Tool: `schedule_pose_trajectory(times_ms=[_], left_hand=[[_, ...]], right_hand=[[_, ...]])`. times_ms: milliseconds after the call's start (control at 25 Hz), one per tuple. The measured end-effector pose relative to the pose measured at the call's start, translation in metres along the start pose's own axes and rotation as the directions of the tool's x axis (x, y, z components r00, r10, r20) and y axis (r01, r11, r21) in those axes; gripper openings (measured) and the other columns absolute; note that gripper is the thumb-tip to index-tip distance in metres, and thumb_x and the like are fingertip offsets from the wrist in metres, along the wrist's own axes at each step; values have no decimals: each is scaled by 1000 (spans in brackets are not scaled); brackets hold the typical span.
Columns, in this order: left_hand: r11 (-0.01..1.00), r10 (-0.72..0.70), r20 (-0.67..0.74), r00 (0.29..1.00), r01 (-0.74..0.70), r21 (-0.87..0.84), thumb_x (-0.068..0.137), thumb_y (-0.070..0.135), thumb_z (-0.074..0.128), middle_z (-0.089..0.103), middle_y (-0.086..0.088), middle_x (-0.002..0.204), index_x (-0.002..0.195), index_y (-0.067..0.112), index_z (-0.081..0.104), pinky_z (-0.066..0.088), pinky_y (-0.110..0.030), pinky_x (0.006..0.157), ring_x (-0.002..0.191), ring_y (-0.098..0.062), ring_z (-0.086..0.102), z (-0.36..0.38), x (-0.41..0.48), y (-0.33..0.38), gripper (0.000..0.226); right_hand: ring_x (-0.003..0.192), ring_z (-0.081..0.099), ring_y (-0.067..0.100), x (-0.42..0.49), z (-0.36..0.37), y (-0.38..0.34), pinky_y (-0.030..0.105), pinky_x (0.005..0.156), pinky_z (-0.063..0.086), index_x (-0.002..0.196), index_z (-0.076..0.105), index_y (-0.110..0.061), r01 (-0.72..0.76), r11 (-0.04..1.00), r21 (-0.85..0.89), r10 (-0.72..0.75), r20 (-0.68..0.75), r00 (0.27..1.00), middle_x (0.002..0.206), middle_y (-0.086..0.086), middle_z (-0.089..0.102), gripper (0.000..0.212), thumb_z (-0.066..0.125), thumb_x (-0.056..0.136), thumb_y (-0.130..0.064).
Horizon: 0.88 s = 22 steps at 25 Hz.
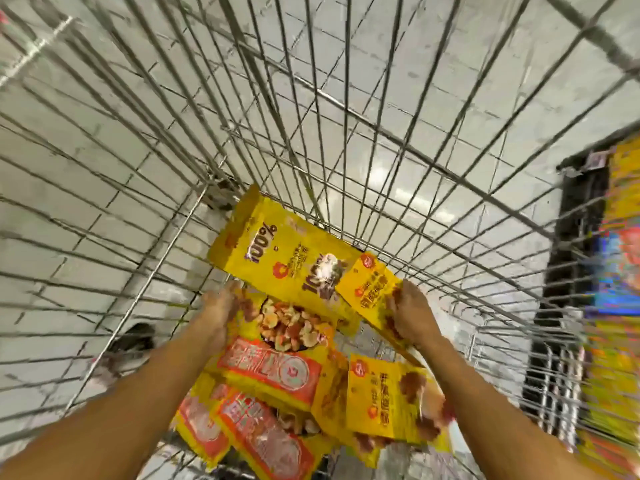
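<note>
Several yellow snack packets lie piled in the bottom of a wire shopping cart (450,174). My left hand (216,315) reaches into the pile and touches the side of a large yellow packet (287,258) marked 100%; its fingers are blurred. My right hand (410,313) grips a smaller yellow packet (369,285) at the pile's right side. Below them lie packets with red labels (273,368) and another yellow packet (381,400). The whole view is motion-blurred.
The cart's wire walls rise all around the hands. Grey floor tiles (86,209) show through the wires. A dark shelf (588,254) with yellow and blue goods stands at the right. A cart wheel (133,342) sits at lower left.
</note>
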<state>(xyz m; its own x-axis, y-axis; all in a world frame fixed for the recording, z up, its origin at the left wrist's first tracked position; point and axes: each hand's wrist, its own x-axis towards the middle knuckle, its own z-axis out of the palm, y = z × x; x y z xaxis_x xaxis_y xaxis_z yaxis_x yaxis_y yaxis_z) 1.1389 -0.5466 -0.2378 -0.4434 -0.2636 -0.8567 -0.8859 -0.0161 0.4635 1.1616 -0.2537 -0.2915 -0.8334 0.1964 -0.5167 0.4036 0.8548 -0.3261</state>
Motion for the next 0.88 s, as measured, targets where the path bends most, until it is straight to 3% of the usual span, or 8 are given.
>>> schedule_pose_trajectory(times_ms=[200, 360, 440, 480, 600, 680, 760, 880], left_hand=[[965, -79, 63, 995, 92, -244, 99, 30, 40, 50, 5, 38, 68, 22, 44, 30, -13, 28, 23, -3, 42, 19, 42, -2, 33], [862, -95, 105, 990, 135, -488, 99, 32, 38, 65, -2, 64, 82, 20, 65, 46, -18, 53, 51, -6, 57, 35, 55, 8, 35], [854, -138, -29, 990, 105, -509, 98, 37, 41, 59, -11, 121, 123, 12, 51, 43, -34, 90, 105, -17, 59, 41, 57, 11, 37], [864, -157, -137, 978, 69, -499, 95, 39, 46, 47, -12, 137, 131, 10, 41, 42, -41, 92, 116, -23, 52, 42, 59, 11, 46], [869, -134, -316, 939, -42, -493, 90, 44, 55, 42, -12, 140, 133, 11, 33, 43, -41, 67, 108, -25, 51, 40, 59, 14, 59], [913, -87, -256, 963, -26, -408, 95, 37, 50, 41, -16, 144, 142, 10, 30, 44, -46, 78, 123, -34, 47, 42, 67, 14, 58], [953, -108, -381, 918, -14, -303, 100, 27, 40, 37, -25, 144, 146, 5, 23, 32, -44, 100, 133, -38, 35, 43, 68, 15, 54], [988, 129, -465, 876, -155, -17, 101, 35, 34, 44, -34, 134, 131, -8, 44, 21, -37, 96, 126, -41, 39, 42, 49, 13, 53]], right_hand=[[139, 22, 31, 18, 40, 27, 48, 113, 9, 144, 17, -5, -55, 923, -382, 56, -9, 998, 149, 16, 27, 80, 42, 89, -57], [122, 44, 31, 24, 27, 21, 45, 101, 30, 136, 33, -10, 51, 906, -420, -53, 7, 999, 128, 13, 48, 100, 62, 64, -73], [123, 41, 29, 26, 19, 17, 42, 100, 33, 137, 35, -20, 133, 907, -399, -89, 126, 988, 129, 8, 44, 99, 65, 59, -73], [122, 42, 28, 27, 14, 13, 39, 97, 36, 137, 39, -24, 139, 923, -358, -83, 168, 982, 126, 7, 45, 94, 65, 61, -73], [111, 49, 29, 19, 3, 4, 36, 88, 39, 122, 56, -27, 201, 887, -415, -161, 129, 978, 112, 9, 53, 70, 55, 70, -73], [108, 47, 30, 9, 6, 3, 35, 86, 37, 111, 63, -25, 311, 791, -527, -328, 64, 942, 110, 11, 51, 59, 52, 74, -70], [106, 50, 28, -7, 13, 1, 34, 78, 39, 107, 60, -24, 314, 829, -462, -311, 85, 947, 114, 7, 48, 49, 52, 80, -64], [103, 59, 28, -30, 13, 5, 34, 71, 44, 110, 56, -26, 223, 902, -369, -217, 58, 974, 112, 5, 60, 41, 44, 88, -58]])
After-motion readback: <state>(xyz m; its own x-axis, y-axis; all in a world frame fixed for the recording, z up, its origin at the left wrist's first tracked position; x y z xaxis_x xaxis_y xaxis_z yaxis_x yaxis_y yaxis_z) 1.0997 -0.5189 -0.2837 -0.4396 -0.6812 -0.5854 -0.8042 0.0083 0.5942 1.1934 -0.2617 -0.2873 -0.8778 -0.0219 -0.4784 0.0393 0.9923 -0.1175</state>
